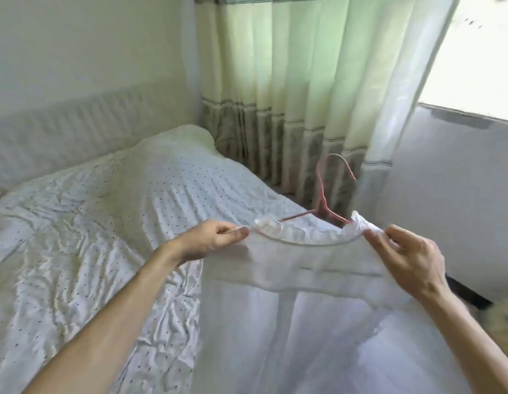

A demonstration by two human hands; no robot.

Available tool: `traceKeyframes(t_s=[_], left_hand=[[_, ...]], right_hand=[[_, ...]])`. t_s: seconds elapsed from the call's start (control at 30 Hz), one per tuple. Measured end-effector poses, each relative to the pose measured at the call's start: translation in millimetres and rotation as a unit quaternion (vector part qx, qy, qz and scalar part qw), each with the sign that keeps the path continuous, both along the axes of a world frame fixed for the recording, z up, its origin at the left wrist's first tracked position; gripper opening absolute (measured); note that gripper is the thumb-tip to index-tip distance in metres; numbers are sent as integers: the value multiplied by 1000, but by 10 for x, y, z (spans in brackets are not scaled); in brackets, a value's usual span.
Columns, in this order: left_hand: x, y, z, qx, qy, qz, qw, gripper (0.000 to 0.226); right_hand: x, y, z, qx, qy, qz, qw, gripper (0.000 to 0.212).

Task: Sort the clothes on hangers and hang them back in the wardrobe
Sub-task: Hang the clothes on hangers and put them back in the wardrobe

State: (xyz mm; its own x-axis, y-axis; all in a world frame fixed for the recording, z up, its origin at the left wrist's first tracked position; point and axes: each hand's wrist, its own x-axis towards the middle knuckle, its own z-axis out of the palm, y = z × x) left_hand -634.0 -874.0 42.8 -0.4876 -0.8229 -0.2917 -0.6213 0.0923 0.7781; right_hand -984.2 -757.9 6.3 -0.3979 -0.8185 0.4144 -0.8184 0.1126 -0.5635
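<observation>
Fig. Head view, garment on hanger, held over bed edge. The white garment (304, 268) hangs in mid-frame, stretched flat btw. both hands, its lower part dropping out of frame at the bottom; a ruffled neckline curves along its top edge. A pink hanger (322, 200) sits inside the neckline: hook upright and above the ruffle, twisted neck just below it, both sloping arms passing into the fabric at either side of the neck opening. L hand (215, 240): thumb and curled fingers pinch the garment's shoulder edge at the near end of the ruffle, forearm reaching in from lower left. R hand (409, 260): fingers bent round the opposite shoulder of the garment, gripping fabric, w/ the ruffle bunched just above the fingertips; whether the hanger's end lies inside this grip cannot be told. The hands are well apart, one at each shoulder, at approx. the same height. Background: a bed w/ a crumpled white dotted quilt (105, 223) fills the left half, a cream pillow (187, 137) at its far end, next to a ribbed white headboard (76, 132) on the wall. A pale green and cream curtain (289, 81) w/ a grey patterned hem hangs behind the hanger; a sheer white panel (403, 109) falls beside it, and a bright window (480, 52) shows at upper right.
</observation>
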Motion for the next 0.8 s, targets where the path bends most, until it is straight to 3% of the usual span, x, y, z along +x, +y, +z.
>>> traceKeyframes(t_s=[0.07,0.23,0.4,0.6,0.8], left_hand=[[-638,36,90,4,60,-21,998,83],[-2051,200,280,30,181,-20,983,34],[-3103,407,472,-67,273,-65,957,21],[-4133,716,699,-182,222,-291,912,18],[-4912,539,740,-310,165,-362,864,37]], right_hand=[[-437,281,65,0,-13,-52,999,51],[-1358,1006,264,-28,-11,-164,986,58],[-1941,1614,443,-42,6,-248,968,69],[-2130,1996,729,-37,94,-354,930,59],[-2299,2544,889,-79,23,-437,896,45]])
